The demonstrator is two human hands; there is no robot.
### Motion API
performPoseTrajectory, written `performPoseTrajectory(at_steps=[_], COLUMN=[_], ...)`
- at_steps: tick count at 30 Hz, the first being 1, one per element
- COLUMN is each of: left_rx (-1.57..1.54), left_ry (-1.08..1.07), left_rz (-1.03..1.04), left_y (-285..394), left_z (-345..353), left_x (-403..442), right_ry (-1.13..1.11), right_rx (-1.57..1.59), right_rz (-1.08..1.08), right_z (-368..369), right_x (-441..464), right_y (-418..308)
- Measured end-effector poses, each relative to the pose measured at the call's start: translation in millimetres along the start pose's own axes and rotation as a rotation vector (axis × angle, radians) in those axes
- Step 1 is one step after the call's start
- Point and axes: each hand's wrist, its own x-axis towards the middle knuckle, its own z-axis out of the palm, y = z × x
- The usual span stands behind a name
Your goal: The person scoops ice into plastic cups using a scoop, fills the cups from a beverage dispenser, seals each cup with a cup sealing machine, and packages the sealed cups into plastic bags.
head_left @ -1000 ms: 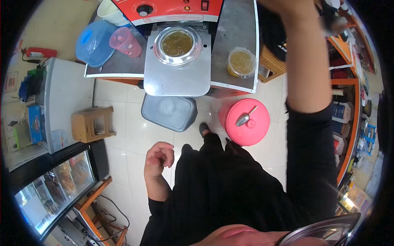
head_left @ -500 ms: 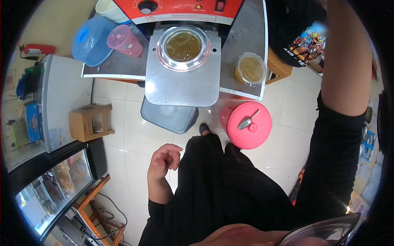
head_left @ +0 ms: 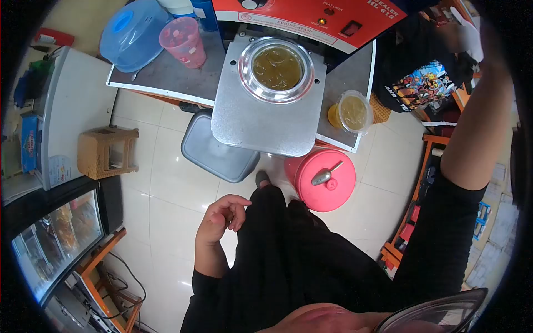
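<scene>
Seated in the silver metal tray [head_left: 266, 126] before the red box-shaped sealing machine [head_left: 311, 21] is a round cup of yellow-green liquid [head_left: 277, 67]. A clear plastic cup of yellow liquid [head_left: 352, 113] stands right of the machine on the grey desk [head_left: 347, 76]. In front of the machine, the left hand [head_left: 223, 217] hangs empty, grip loosely curled; the right hand [head_left: 491, 49], far right of it, is blurred, its grip impossible to tell.
</scene>
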Motion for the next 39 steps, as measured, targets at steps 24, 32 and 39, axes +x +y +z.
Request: performPoseTrajectory(at_steps=[24, 32, 39], left_rx=[-0.036, 0.000, 0.068], left_ry=[0.369, 0.412, 0.394], left_rz=[0.252, 0.269, 0.232], left_y=[-16.9, -12.9, 11.3], left_z=[50.5, 47.7, 40.2], left_x=[109.9, 120.9, 178.7], right_ry=[0.004, 0.012, 0.045], right_rx=[-0.065, -0.053, -0.065], right_rz=[-0.066, -0.060, -0.045], right_z=[29.7, 45.0, 53.3], right_x=[48.7, 60.5, 79.7], right_y=[-0.6, -17.8, -25.3])
